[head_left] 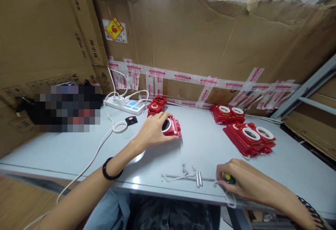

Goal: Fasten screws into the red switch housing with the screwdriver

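My left hand [151, 131] grips a red plastic housing [175, 127] with a round white-ringed window, thumb along its near side and fingers over its far side. The housing rests on or just above the table; the hand hides part of it. At the table's front edge my right hand [240, 179] is closed around the green and yellow handle of a screwdriver [230, 178], its thin shaft pointing left. Two metal pins [198, 179], several small screws [184, 169] and a white string [174, 178] lie by the shaft.
Several assembled red housings [252, 137] stand at the right. Behind my left hand are more red parts [157, 104] and a white power strip [126, 104]. A white ring [120, 127] and a small black piece [131, 120] lie left. Cardboard [183, 41] walls the table's back.
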A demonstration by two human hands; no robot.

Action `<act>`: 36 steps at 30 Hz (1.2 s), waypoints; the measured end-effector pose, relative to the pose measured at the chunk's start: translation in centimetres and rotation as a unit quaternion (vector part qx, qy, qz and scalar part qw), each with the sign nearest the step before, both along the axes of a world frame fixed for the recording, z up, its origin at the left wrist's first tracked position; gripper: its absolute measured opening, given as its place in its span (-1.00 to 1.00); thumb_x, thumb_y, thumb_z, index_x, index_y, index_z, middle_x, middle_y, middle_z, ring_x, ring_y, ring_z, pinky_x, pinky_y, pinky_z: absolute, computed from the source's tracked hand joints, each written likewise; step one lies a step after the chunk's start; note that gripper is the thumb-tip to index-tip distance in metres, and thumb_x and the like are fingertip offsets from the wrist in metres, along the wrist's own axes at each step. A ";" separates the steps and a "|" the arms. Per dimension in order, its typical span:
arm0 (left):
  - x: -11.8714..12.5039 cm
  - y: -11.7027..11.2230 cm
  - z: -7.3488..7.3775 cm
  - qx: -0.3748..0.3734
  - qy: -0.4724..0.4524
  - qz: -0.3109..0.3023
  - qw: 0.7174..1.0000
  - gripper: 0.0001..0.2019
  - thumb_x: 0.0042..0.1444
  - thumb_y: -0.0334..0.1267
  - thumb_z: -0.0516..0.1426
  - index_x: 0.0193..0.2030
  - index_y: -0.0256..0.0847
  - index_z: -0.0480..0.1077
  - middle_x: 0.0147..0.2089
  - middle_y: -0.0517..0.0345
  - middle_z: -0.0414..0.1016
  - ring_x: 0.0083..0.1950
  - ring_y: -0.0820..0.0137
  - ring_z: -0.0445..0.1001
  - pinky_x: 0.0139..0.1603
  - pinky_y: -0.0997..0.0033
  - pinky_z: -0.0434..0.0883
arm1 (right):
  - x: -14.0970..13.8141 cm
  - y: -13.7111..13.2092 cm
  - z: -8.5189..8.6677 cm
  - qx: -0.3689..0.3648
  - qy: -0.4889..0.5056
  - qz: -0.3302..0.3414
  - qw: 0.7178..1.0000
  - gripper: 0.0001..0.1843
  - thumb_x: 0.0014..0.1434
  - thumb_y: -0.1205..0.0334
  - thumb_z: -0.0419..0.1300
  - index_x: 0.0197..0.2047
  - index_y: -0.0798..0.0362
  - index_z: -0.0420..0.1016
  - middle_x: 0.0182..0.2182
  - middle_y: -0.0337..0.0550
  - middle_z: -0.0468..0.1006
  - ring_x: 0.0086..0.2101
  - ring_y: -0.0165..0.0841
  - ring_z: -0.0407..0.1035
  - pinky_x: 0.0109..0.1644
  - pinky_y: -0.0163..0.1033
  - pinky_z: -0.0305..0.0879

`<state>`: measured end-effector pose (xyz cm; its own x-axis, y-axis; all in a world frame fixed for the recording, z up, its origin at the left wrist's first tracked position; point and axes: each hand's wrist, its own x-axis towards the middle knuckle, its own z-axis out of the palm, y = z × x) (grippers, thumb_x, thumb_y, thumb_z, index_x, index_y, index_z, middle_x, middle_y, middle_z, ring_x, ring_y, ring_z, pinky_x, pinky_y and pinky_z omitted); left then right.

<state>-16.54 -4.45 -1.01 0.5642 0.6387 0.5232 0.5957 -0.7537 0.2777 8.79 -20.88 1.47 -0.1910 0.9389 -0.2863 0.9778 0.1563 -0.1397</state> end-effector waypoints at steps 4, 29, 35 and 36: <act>0.0 0.0 0.1 -0.011 0.006 0.004 1.000 -0.35 -0.13 0.22 0.18 0.02 -0.13 0.22 -0.08 0.04 0.42 -0.10 0.18 0.42 -0.09 0.18 0.35 | 0.5 0.1 0.2 0.025 0.005 0.017 1.000 -0.79 0.13 0.22 0.04 -0.31 -0.02 0.51 -0.42 -0.10 0.51 -0.39 -0.30 0.37 -0.32 -0.27 0.16; 1.8 -1.2 -0.2 -0.062 -0.074 -0.082 0.992 -0.30 -0.19 0.14 0.24 0.06 -0.15 0.19 0.02 0.05 0.40 -0.01 0.23 0.40 -0.01 0.25 0.32 | -6.0 9.2 6.6 0.415 0.745 -0.059 0.518 -0.57 0.17 0.07 0.08 -0.66 0.03 0.11 -0.75 -0.41 0.15 -0.77 -0.54 0.11 -0.71 -0.36 0.04; 3.0 -1.2 -1.0 -0.037 0.085 -0.059 0.994 -0.28 -0.26 0.20 0.24 0.02 -0.15 0.26 -0.10 0.03 0.47 -0.10 0.14 0.44 -0.10 0.16 0.30 | -7.3 9.6 5.4 0.396 0.729 -0.032 0.557 -0.57 0.17 0.06 0.10 -0.65 0.03 0.13 -0.72 -0.40 0.17 -0.76 -0.55 0.12 -0.70 -0.35 0.06; 3.2 -1.2 -1.0 -0.035 0.096 -0.057 0.993 -0.27 -0.26 0.21 0.24 0.02 -0.15 0.26 -0.10 0.03 0.47 -0.11 0.14 0.44 -0.11 0.17 0.30 | -7.3 9.8 5.0 0.390 0.725 -0.035 0.566 -0.56 0.17 0.06 0.10 -0.65 0.03 0.12 -0.72 -0.40 0.17 -0.76 -0.55 0.12 -0.70 -0.36 0.04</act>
